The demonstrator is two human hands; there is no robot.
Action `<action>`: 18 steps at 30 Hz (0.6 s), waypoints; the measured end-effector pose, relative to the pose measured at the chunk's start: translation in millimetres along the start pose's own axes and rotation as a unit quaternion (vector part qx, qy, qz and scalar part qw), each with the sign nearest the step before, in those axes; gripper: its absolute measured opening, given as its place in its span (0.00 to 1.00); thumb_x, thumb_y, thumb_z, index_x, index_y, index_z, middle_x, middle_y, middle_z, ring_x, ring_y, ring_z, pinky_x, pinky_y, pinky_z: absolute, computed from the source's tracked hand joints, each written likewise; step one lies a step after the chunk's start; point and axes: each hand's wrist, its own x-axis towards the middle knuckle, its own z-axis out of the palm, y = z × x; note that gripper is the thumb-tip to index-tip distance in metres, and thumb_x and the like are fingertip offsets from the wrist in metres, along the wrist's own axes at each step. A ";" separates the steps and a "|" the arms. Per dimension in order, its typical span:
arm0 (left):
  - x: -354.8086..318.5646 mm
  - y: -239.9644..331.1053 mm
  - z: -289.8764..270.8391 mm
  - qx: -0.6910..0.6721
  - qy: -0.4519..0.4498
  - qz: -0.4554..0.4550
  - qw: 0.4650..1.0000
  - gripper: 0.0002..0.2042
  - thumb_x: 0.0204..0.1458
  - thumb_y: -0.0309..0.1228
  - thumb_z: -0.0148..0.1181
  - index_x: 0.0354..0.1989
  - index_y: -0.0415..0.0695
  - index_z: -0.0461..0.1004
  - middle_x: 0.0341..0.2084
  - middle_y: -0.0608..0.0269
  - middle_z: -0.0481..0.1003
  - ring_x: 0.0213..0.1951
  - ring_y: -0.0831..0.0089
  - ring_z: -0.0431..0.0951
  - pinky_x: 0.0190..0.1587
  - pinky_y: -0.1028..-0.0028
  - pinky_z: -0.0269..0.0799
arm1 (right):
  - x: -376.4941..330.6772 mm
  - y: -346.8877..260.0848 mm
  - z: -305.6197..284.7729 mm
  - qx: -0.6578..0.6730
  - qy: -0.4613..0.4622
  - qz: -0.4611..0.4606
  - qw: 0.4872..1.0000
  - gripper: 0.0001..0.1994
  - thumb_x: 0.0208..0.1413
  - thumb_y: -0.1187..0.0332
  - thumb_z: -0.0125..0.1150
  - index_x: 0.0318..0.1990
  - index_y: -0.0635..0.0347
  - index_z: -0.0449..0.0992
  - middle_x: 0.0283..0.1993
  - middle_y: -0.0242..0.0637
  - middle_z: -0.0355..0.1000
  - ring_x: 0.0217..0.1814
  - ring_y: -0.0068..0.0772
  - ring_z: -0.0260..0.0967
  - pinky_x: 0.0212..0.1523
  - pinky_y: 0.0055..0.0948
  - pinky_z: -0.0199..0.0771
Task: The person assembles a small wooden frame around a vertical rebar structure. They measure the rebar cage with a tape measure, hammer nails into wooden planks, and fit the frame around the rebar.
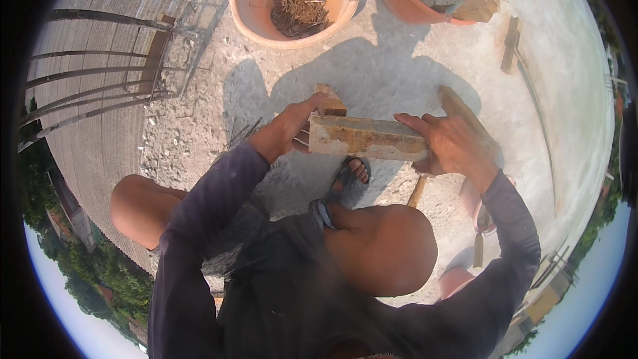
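A short squared wooden block (369,138), weathered and pale brown, is held level above the ground between my two hands. My right hand (452,143) wraps round its right end, the index finger stretched along the top. Against its left end my left hand (289,126) is closed; thin grey pieces show by its fingers, too small to name. A smaller wood piece (330,101) shows just beyond the left fingertips; whether they touch it I cannot tell. Behind the right hand another length of wood (465,110) lies slanted. A wooden stick (417,191) shows below it.
An orange bucket (237,20) with a heap of nails (300,12) stands ahead. To its right, another orange bucket (399,0) holds wood offcuts. A wood strip (510,44) lies at right, metal bars (100,78) at left. Pink containers (455,282) stand by my right arm.
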 end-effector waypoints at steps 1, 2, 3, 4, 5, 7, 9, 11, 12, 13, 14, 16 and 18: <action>-3.8 -0.7 -4.5 0.016 0.063 0.030 0.997 0.36 0.59 0.53 0.61 0.70 0.45 0.64 0.65 0.47 0.68 0.65 0.52 0.70 0.61 0.53 0.70 | 2.2 0.1 -4.0 0.007 -0.003 0.001 1.000 0.50 0.33 0.59 0.79 0.71 0.45 0.67 0.40 0.44 0.78 0.38 0.52 0.78 0.47 0.45 0.77; -8.3 -1.6 -9.1 0.035 0.128 0.069 0.989 0.37 0.57 0.51 0.64 0.71 0.45 0.62 0.66 0.47 0.68 0.66 0.51 0.69 0.63 0.52 0.69 | 4.7 -0.1 -8.4 0.012 -0.006 0.003 1.000 0.49 0.33 0.59 0.79 0.71 0.45 0.67 0.40 0.45 0.79 0.39 0.53 0.77 0.48 0.46 0.77; -13.8 -5.5 -12.9 0.154 0.157 0.212 0.952 0.39 0.54 0.47 0.68 0.72 0.44 0.61 0.66 0.46 0.67 0.67 0.51 0.68 0.64 0.53 0.68 | 7.6 -0.5 -12.4 0.024 -0.019 0.014 0.999 0.50 0.32 0.59 0.79 0.72 0.46 0.67 0.41 0.45 0.79 0.39 0.53 0.77 0.50 0.46 0.76; -20.9 -12.7 -15.5 0.271 0.182 0.355 0.876 0.41 0.52 0.44 0.72 0.72 0.44 0.60 0.67 0.46 0.66 0.68 0.50 0.67 0.65 0.54 0.67 | 10.7 -1.6 -16.7 0.038 -0.031 0.027 0.998 0.50 0.32 0.59 0.79 0.72 0.46 0.67 0.42 0.46 0.79 0.39 0.54 0.77 0.51 0.46 0.75; -25.2 -19.2 -16.9 0.371 0.206 0.448 0.787 0.44 0.49 0.40 0.75 0.73 0.44 0.58 0.67 0.45 0.66 0.68 0.50 0.67 0.67 0.55 0.66 | 12.8 -3.2 -20.1 0.054 -0.051 0.044 0.996 0.50 0.32 0.59 0.79 0.72 0.46 0.67 0.43 0.47 0.79 0.40 0.54 0.77 0.53 0.46 0.75; -20.9 -30.6 -10.8 0.429 0.188 0.517 0.717 0.49 0.43 0.34 0.79 0.74 0.44 0.56 0.69 0.45 0.64 0.69 0.50 0.66 0.68 0.56 0.65 | 17.0 -4.4 -28.2 0.017 -0.030 0.021 0.999 0.50 0.32 0.59 0.79 0.71 0.46 0.68 0.44 0.47 0.80 0.40 0.55 0.77 0.54 0.44 0.73; -3.6 -32.8 -1.7 0.408 0.148 0.530 0.729 0.51 0.40 0.32 0.81 0.73 0.44 0.55 0.68 0.46 0.63 0.68 0.52 0.67 0.67 0.59 0.66 | 21.7 -3.2 -36.7 -0.001 -0.031 0.028 0.999 0.49 0.31 0.59 0.79 0.70 0.46 0.69 0.44 0.47 0.80 0.42 0.55 0.76 0.54 0.43 0.72; 23.4 -23.7 9.0 0.316 0.078 0.513 0.794 0.49 0.39 0.33 0.82 0.70 0.43 0.57 0.66 0.48 0.64 0.65 0.56 0.69 0.64 0.62 0.68 | 25.7 -0.5 -44.6 0.002 -0.030 0.053 0.998 0.49 0.31 0.58 0.80 0.70 0.46 0.70 0.45 0.46 0.81 0.46 0.53 0.75 0.54 0.41 0.72; 35.3 -19.9 14.2 0.269 0.049 0.499 0.823 0.47 0.39 0.34 0.83 0.69 0.43 0.58 0.64 0.49 0.65 0.63 0.58 0.71 0.63 0.63 0.69 | 26.1 -0.4 -46.6 0.029 -0.051 0.067 0.996 0.48 0.31 0.58 0.80 0.69 0.45 0.70 0.44 0.45 0.80 0.47 0.53 0.74 0.54 0.42 0.72; 46.1 -13.8 18.6 0.226 0.030 0.481 0.846 0.45 0.39 0.34 0.83 0.66 0.43 0.60 0.62 0.50 0.66 0.60 0.60 0.72 0.61 0.64 0.70 | 28.5 1.1 -50.1 0.054 -0.051 0.067 0.995 0.48 0.30 0.58 0.80 0.69 0.45 0.71 0.42 0.45 0.80 0.48 0.53 0.74 0.53 0.42 0.71; 53.3 -11.6 23.8 0.179 0.014 0.458 0.870 0.43 0.38 0.35 0.83 0.63 0.44 0.61 0.59 0.51 0.66 0.57 0.62 0.73 0.59 0.66 0.71 | 28.9 1.9 -52.3 0.076 -0.068 0.064 0.993 0.48 0.30 0.58 0.80 0.69 0.45 0.71 0.41 0.45 0.79 0.49 0.53 0.73 0.53 0.42 0.71; 58.1 -7.5 29.6 0.216 0.040 0.567 0.794 0.38 0.41 0.34 0.82 0.57 0.44 0.62 0.53 0.53 0.67 0.52 0.66 0.73 0.55 0.68 0.72 | 28.8 1.9 -56.7 0.092 -0.058 0.054 0.993 0.48 0.30 0.59 0.80 0.69 0.45 0.71 0.42 0.46 0.79 0.49 0.54 0.74 0.53 0.42 0.71; 52.3 -8.7 32.4 0.242 0.045 0.677 0.694 0.31 0.44 0.31 0.79 0.52 0.44 0.63 0.50 0.52 0.70 0.47 0.68 0.73 0.50 0.69 0.72 | 23.4 -1.0 -58.3 0.080 -0.045 0.046 0.995 0.48 0.30 0.59 0.80 0.69 0.46 0.71 0.43 0.46 0.78 0.47 0.54 0.75 0.52 0.42 0.72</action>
